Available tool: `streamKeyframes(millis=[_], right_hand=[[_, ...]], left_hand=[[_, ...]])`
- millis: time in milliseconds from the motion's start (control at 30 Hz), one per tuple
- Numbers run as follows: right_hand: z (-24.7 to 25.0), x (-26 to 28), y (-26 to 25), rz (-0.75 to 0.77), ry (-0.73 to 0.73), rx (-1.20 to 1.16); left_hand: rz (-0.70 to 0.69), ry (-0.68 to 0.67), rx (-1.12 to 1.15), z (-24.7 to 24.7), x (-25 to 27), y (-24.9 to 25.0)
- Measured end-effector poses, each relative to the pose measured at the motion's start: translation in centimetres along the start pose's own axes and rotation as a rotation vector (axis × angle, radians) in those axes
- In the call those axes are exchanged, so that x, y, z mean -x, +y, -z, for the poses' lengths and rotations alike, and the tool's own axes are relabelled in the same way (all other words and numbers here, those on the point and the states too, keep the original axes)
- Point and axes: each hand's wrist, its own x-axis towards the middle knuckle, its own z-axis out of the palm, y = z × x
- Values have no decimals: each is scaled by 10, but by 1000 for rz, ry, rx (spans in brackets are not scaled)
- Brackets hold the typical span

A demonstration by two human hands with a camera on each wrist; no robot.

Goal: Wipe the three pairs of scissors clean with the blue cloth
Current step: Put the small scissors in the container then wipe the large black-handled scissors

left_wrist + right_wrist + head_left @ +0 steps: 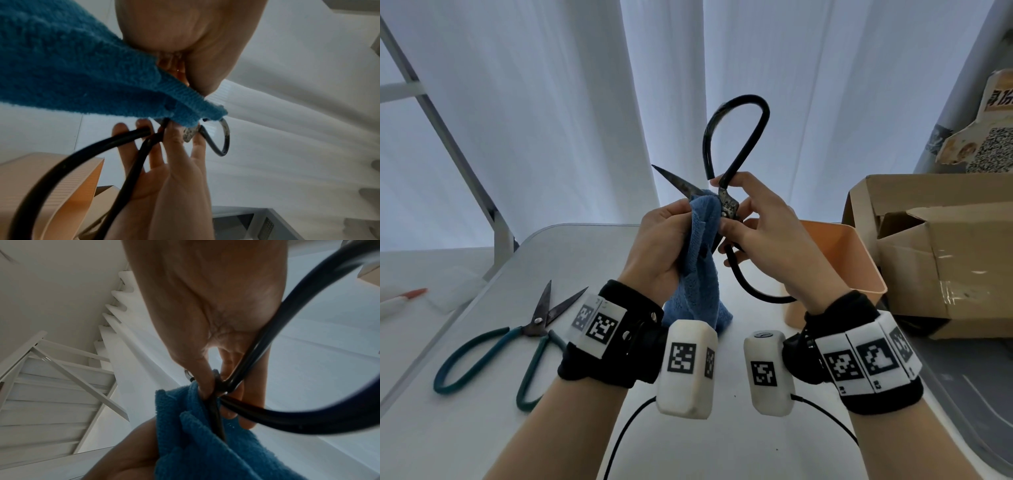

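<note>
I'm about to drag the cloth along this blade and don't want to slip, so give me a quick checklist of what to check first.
1. Right hand holds the black scissors firmly near the pivot: ok.
2. Left hand grips the blue cloth: ok.
3. Cloth wrapped over the blade: ok.
4. Left fingers shielded from the edge: cannot tell.
5. Blade tip points away from you: ok.
6. Green scissors lie clear on the table: ok.
</note>
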Motion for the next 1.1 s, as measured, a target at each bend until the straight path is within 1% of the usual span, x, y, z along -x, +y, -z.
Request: streamKeyframes(millis=[167,233,300,400,467,567,700,800,967,1100], right_hand=[[0,0,0,-6,13,-32],[1,0,1,-6,30,-27],[2,-1,2,-8,39,-19],[4,-1,3,-22,32,-13],[2,0,3,-29,4,-2],[-3,0,2,-21,-22,11],[-3,-1,1,-23,-18,-31],[-1,-1,2,-38,-10,-58],[2,-2,4,-33,33,-46],[1,0,2,-49,-22,-63]], left_hand=[[-69,81,-32,-2,1,-2],[-112,68,-49,-4,2,-1],[-123,28,-68,-4,2,0],[-78,-20,-67,-1,1,2],[-23,-41,-15,0,0,3],[43,-11,98,1,-1,1],[59,48,159,-3,2,1],[37,71,119,-2,-1,1],[12,-3,102,3,-4,3],[35,-29,161,3,-5,4]])
